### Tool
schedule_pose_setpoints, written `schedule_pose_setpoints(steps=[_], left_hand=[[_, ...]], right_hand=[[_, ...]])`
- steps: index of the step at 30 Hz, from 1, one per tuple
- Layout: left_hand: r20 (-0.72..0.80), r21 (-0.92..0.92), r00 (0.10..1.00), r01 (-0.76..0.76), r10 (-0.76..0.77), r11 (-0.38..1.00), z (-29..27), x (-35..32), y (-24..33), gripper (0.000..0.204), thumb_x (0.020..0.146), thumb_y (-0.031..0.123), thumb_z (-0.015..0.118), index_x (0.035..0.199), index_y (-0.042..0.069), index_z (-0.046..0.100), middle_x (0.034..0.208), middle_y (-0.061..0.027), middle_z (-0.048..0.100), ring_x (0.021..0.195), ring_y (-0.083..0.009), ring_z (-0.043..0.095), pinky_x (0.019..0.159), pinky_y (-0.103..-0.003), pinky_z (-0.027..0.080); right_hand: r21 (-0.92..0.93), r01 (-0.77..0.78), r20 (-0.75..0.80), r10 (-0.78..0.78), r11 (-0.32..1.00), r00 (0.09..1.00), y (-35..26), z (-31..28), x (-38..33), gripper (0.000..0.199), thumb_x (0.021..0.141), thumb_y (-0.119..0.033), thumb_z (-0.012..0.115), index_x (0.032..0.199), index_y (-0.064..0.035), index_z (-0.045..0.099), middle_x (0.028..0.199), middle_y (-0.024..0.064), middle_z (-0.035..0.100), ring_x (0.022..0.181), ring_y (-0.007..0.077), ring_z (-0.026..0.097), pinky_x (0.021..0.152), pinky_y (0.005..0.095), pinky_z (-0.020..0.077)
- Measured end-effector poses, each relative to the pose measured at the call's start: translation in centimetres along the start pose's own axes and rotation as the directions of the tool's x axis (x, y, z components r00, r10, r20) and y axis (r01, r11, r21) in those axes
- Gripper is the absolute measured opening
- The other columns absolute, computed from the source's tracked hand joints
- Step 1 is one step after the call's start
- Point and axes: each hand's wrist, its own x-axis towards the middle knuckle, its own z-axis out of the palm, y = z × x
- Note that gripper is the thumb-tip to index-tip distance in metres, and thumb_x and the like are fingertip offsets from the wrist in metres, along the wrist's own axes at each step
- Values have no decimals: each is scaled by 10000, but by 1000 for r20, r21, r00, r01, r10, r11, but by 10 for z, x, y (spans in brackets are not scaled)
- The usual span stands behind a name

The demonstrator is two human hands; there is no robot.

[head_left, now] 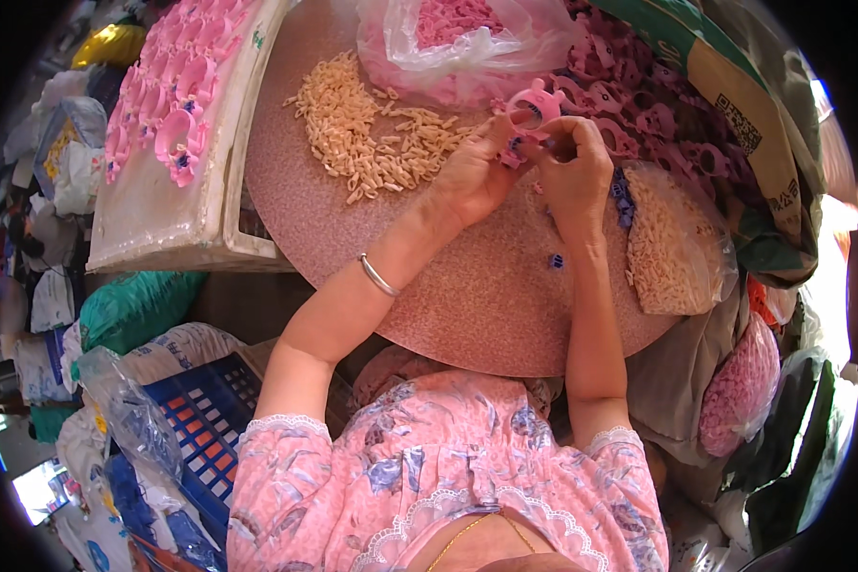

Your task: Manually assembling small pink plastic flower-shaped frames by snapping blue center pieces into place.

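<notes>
Left hand (477, 173) pinches pink ring (546, 102); right hand (579, 176) against it, grip unclear. Seems midway: rows (167, 93) left of hands look done, heap (660, 116) beyond right hand remains.

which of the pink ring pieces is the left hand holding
The pink ring piece pinched in the left hand, near top centre; the heaped rings lie at upper right, others sit on the white box at left.

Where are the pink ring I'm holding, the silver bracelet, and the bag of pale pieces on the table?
Pink ring (541, 96): head view, upper part.
Silver bracelet (377, 276): head view, middle of the band.
Bag of pale pieces (675, 250): head view, middle of its side.
</notes>
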Motion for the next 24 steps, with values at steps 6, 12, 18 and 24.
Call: schedule_pose_setpoints(steps=[6, 12, 18, 24], left_hand=[[78, 65, 996, -48, 43, 997, -6, 2, -10, 430, 942, 249, 541, 1310, 37, 471, 1233, -63, 560, 1055, -189, 560, 995, -338, 433], [-170, -208, 982, 42, -78, 977, -15, 7, -3, 343, 951, 256, 515, 1238, 67, 516, 1173, -82, 575, 1029, -185, 552, 924, -319, 492], [-44, -64, 998, -57, 54, 996, -13, 8, -4, 468, 930, 275, 540, 1296, 5, 430, 1202, -171, 547, 1063, -279, 556, 937, -426, 498], [-174, -202, 982, 40, -76, 979, -17, 7, 30, 428, 894, 302, 585, 1188, 4, 496, 1141, -189, 571, 1004, -324, 574, 869, -397, 523]], right_hand=[[-98, -45, -31, 42, 994, 999, 0, 5, -2, 287, 713, 112, 655, 933, -19, 524, 818, 49, 532, 683, 132, 527, 639, 262, 462], [297, -131, 90, 109, 946, 990, 10, -9, 5, 417, 727, 59, 711, 1062, -77, 503, 922, -6, 515, 814, 71, 507, 710, 210, 451], [3, 82, -30, -81, 997, 996, -1, 8, 1, 531, 708, 43, 708, 1193, -60, 516, 920, 9, 532, 792, 108, 512, 711, 242, 462], [-89, -149, -2, 149, 985, 989, 41, -52, 21, 246, 764, -44, 663, 1010, -26, 657, 855, 92, 648, 717, 184, 592, 668, 325, 488]])
